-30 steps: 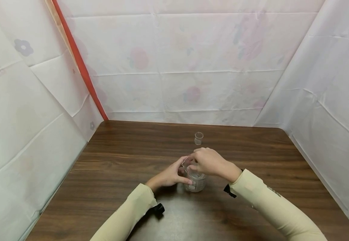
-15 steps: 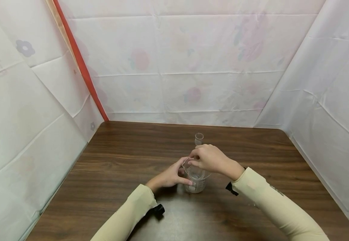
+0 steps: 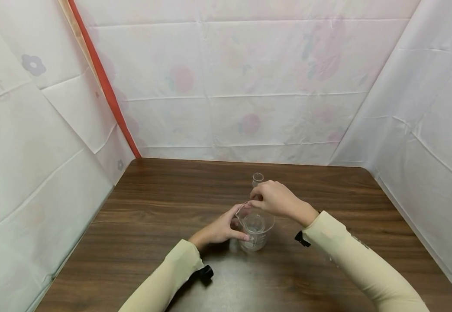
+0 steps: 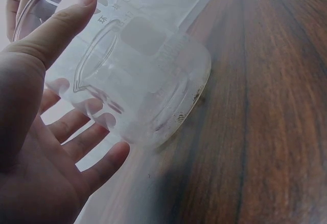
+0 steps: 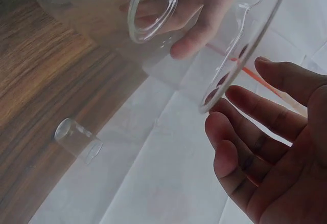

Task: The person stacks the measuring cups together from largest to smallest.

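A large clear glass beaker (image 3: 260,242) stands on the table, with a smaller glass beaker (image 3: 254,222) inside it. My left hand (image 3: 219,226) holds the large beaker from the left, thumb on the near side and fingers round the far side. In the left wrist view the inner beaker's spout (image 4: 82,83) shows through the outer glass. Just above the far right of the rim is my right hand (image 3: 281,200), fingers loosely bent and nothing in them. From the right wrist view, its fingertips (image 5: 225,155) lie close to the large rim (image 5: 250,50); contact is hard to tell.
A tiny glass beaker (image 3: 257,177) stands behind the right hand, partly hidden in the head view. Brown wood-grain table (image 3: 163,190) lies all round. White patterned sheets (image 3: 226,121) hang at the back and both sides, with a red strip (image 3: 105,82) at the left.
My right hand has let go of the smaller beaker and risen out of the large one, moving up and slightly right. The left hand has stayed on the large beaker.
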A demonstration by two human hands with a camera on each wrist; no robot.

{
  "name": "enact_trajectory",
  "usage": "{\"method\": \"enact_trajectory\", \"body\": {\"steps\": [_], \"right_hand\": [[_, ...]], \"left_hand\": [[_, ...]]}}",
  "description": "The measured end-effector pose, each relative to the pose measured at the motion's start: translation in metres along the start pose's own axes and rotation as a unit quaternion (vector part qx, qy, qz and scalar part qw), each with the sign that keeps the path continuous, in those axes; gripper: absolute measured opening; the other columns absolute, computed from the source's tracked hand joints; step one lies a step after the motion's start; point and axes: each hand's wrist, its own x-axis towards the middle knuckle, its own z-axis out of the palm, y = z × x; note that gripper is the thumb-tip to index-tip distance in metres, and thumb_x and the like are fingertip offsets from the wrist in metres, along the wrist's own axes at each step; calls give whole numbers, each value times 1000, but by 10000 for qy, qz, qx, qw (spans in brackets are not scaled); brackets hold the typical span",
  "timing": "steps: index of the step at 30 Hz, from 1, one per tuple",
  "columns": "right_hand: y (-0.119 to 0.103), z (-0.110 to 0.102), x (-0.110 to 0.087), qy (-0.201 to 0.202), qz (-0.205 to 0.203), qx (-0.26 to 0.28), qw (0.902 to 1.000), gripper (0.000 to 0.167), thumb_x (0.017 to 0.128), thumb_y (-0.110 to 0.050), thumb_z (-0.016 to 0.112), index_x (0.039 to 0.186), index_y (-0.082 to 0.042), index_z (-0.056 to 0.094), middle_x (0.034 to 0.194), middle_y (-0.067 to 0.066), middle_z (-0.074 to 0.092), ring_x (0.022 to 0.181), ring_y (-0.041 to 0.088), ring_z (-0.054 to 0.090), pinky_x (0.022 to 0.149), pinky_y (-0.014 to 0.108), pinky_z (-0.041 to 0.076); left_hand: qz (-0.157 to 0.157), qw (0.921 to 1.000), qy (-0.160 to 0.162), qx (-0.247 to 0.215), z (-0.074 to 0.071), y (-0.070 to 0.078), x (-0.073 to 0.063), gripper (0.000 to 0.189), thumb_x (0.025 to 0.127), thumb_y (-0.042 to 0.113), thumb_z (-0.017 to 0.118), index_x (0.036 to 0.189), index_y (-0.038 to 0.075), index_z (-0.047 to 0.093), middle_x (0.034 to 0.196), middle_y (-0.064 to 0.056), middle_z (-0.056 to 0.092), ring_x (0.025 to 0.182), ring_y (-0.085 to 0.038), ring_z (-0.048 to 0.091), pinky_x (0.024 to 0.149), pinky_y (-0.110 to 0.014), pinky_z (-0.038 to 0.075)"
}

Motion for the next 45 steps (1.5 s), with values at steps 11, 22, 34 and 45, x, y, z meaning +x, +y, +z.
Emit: {"method": "enact_trajectory", "body": {"steps": [11, 22, 34, 45], "right_hand": [[13, 1, 10, 28, 241, 193, 9995, 13, 89, -24, 71, 89, -11, 74, 78, -2, 71, 64, 7, 61, 60, 25, 50], [26, 3, 16, -151, 610, 376, 9973, 18, 91, -26, 68, 98, -11, 74, 84, -1, 73, 71, 8, 65, 66, 29, 54], [42, 8, 25, -87, 909, 436, 9949, 20, 92, -26, 68, 100, -9, 75, 86, 3, 74, 69, 10, 65, 65, 30, 53], [56, 13, 31, -13, 1187, 516, 9916, 22, 91, -26, 69, 97, -6, 75, 85, 4, 75, 66, 11, 65, 63, 31, 53]], "left_hand": [[133, 9999, 11, 39, 1, -3, 1, 86, 83, 22, 79, 151, 15, 27, 156, -1, 35, 141, -23, 40, 103, -42, 44], [117, 9999, -4, 24, 1, -2, 1, 88, 82, 27, 79, 152, 18, 26, 156, -1, 36, 141, -22, 40, 103, -40, 44], [73, 10000, -20, 38, -2, 0, 3, 88, 83, 26, 79, 152, 19, 26, 155, -2, 37, 136, -25, 45, 104, -44, 44], [161, 9997, -21, 186, -1, -2, 3, 91, 82, 25, 80, 155, 18, 25, 158, 1, 33, 131, -23, 48, 102, -41, 45]]}}
